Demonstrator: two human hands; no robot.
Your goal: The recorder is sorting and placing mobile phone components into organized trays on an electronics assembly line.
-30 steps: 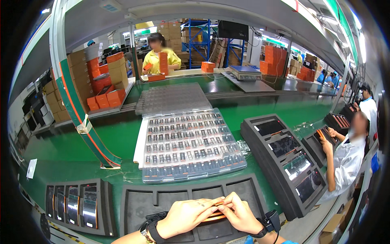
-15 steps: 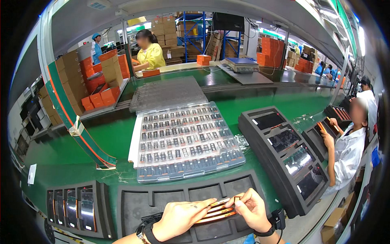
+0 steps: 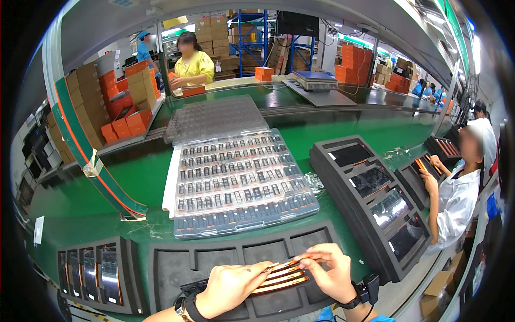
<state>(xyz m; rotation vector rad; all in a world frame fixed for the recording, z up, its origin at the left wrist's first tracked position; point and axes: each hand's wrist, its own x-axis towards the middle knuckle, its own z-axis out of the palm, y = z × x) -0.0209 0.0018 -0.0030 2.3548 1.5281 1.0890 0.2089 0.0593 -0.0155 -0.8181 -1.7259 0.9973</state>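
Note:
My left hand [image 3: 230,287] is wrapped round one end of several stacked phones [image 3: 280,280], dark slabs with orange edges fanned slightly apart. At the other end, the thumb and fingers of my right hand [image 3: 330,271] are pinched together at the tip of the top phone. Any small piece between those fingertips is hidden. Both hands are over a dark foam tray [image 3: 174,262] with shallow compartments. Beyond it lies a clear plastic tray [image 3: 247,228] holding rows of small dark rectangular parts with orange bits.
Dark foam trays with glossy phones stand at right [image 3: 343,185] and left [image 3: 131,279]. An empty clear tray [image 3: 214,115] lies behind the parts tray. A green-striped post [image 3: 99,166] rises at left. A co-worker in white [image 3: 464,198] handles orange-edged slabs at right.
My right hand has brought a small dark, orange-edged frame-like piece down to the top phone's end; the piece no longer shows. The view has shifted slightly.

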